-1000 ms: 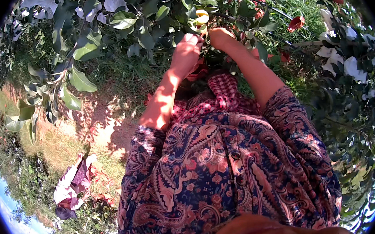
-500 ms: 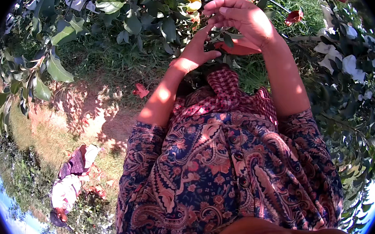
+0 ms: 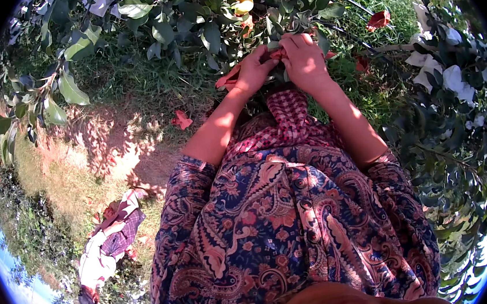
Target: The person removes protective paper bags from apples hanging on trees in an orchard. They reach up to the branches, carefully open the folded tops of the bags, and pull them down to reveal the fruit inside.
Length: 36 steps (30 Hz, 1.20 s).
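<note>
Among the leaves in front of my body, both hands are closed and almost touching. My left hand (image 3: 255, 71) pinches red paper, part of which (image 3: 228, 79) sticks out on its left side. Opposite it, my right hand (image 3: 305, 60) has its fingers curled down on the red paper between the hands. The paper looks like a fruit bag, but my fingers hide most of it. Whether a fruit is inside cannot be seen. Green leaves (image 3: 283, 24) surround the fingertips. Just beyond the hands, a pale yellow fruit (image 3: 243, 4) hangs among leaves.
Leafy branches (image 3: 160, 29) spread across the far side, and more foliage with white bags (image 3: 454, 81) stands at right. A thin dark pipe or stem (image 3: 352, 3) crosses behind. Red paper scraps (image 3: 181, 120) lie on the ground. Another person (image 3: 104, 251) bends at left.
My right hand has come down from its raised, open pose and closed on the red paper beside my left. The left fingers have closed too. The other person has shifted right.
</note>
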{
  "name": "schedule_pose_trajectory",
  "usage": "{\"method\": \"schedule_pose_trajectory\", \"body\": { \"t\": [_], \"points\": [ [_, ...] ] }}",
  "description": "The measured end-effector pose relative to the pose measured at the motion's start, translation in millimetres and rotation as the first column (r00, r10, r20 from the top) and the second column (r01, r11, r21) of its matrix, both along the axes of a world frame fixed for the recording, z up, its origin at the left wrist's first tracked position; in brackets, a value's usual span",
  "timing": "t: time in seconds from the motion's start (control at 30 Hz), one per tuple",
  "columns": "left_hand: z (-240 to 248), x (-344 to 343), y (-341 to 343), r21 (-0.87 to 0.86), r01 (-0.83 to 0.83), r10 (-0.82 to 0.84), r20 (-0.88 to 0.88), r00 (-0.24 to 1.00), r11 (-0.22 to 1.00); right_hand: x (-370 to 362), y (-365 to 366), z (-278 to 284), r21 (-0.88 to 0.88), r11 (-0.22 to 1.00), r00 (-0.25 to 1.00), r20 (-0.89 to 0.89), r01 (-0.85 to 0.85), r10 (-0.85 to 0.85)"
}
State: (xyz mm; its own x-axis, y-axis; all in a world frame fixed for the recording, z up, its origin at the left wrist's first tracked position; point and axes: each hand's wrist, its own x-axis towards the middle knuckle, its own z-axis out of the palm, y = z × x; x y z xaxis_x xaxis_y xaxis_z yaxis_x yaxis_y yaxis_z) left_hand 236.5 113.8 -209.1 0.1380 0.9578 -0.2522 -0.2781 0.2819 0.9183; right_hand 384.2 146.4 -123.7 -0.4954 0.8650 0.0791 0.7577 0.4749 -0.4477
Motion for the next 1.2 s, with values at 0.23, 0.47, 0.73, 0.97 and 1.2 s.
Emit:
{"method": "schedule_pose_trajectory", "body": {
  "t": [0.23,0.47,0.73,0.97,1.2],
  "points": [
    [-12,-4,5,-0.083,-0.083,0.091,0.098,0.991,0.993,8,8,-28,0.015,1.0,0.956,-0.294,-0.001,0.005],
    [21,0,5,-0.047,-0.145,0.15,0.119,0.982,0.988,6,11,-44,0.142,0.99,0.976,-0.212,-0.008,0.038],
    [-22,-3,7,-0.251,-0.241,0.326,0.388,0.862,0.938,-2,0,-35,-0.21,0.956,0.846,-0.453,0.205,-0.281],
    [5,-3,12,0.183,-0.183,0.234,-0.309,0.922,0.966,-5,14,-31,-0.06,0.998,0.971,-0.238,0.017,-0.031],
    [1,-3,7,-0.251,-0.364,0.427,0.282,0.859,0.897,-12,20,-59,-0.706,0.701,0.246,-0.665,0.101,-0.705]
  ]
}}
